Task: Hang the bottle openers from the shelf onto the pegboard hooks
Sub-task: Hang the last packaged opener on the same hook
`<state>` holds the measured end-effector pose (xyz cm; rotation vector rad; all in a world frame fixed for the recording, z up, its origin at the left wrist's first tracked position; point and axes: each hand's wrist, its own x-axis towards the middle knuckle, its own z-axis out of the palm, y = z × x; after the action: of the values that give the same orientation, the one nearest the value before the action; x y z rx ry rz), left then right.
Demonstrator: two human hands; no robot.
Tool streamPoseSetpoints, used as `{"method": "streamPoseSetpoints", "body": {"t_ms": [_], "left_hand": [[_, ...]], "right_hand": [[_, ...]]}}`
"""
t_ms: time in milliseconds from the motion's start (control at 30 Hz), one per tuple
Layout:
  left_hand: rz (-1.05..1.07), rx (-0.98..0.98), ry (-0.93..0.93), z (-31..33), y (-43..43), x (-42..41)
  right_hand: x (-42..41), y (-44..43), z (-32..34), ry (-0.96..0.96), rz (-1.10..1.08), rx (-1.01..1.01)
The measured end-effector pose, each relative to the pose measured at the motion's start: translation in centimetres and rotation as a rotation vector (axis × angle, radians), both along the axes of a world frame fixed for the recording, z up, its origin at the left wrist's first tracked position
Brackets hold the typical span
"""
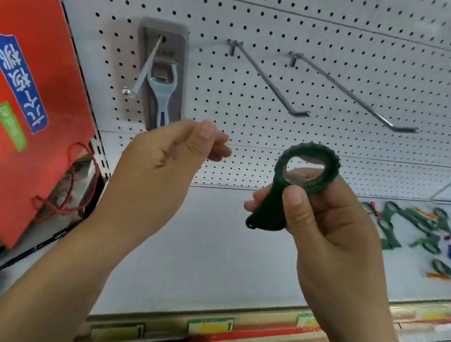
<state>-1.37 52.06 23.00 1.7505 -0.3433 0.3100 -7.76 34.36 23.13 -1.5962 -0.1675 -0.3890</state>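
One wide-angle view was taken from the head, at close range; it was faced forward and slightly downward, onto the pegboard and the shelf beneath it.

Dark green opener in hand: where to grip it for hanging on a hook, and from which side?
Probably the flat handle of the opener, pinched across its faces from below right, as the right hand does now. That leaves the wide ring on top clear for a bare hook tip to pass through.
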Motion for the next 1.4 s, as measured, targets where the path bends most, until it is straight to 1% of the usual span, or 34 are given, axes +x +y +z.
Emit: {"method": "streamPoseSetpoints", "body": {"t_ms": [67, 167, 267, 333, 400, 533, 733, 967, 1100, 1400], "left_hand": [[-0.023, 0.015, -0.090, 1.1, -0.8, 1.1], [-0.108, 0.028, -0.142, 2.5, -2.6, 3.3], [-0.192, 0.084, -0.136, 2.4, -4.0, 6.0], [-0.212, 0.109, -0.144, 1.7, -4.3, 7.3], [-0.212, 0.114, -0.182, 1.2, -4.3, 8.1], [-0.231, 0.070, -0.182, 0.9, -4.2, 8.9], [-0.277, 0.100, -0.146, 1.4, -3.5, 9.4], [-0.279, 0.138, -0.109, 2.0, -3.3, 10.7], [-0.246, 0.158, -0.084, 2.3, -3.2, 11.4], [-0.099, 0.299, -0.150, 2.1, -2.4, 12.1]], "right_hand": [[-0.2, -0.8, 0.9, -0.059, -0.034, -0.044], [0.3, -1.7, 1.9, -0.104, -0.086, -0.129], [1.4, -2.1, 2.4, -0.128, -0.127, -0.121], [2.0, -2.1, 2.5, -0.161, -0.125, -0.099], [2.7, -2.1, 2.4, -0.184, -0.096, -0.117], [4.0, -2.1, 1.4, -0.153, -0.078, -0.215], [6.9, -2.1, 0.7, -0.120, -0.112, -0.296], [10.7, -1.9, 1.3, -0.094, -0.177, -0.354], [12.6, -1.8, 1.4, -0.084, -0.203, -0.380], [15.2, -2.9, 1.3, -0.055, -0.212, -0.497]]}}
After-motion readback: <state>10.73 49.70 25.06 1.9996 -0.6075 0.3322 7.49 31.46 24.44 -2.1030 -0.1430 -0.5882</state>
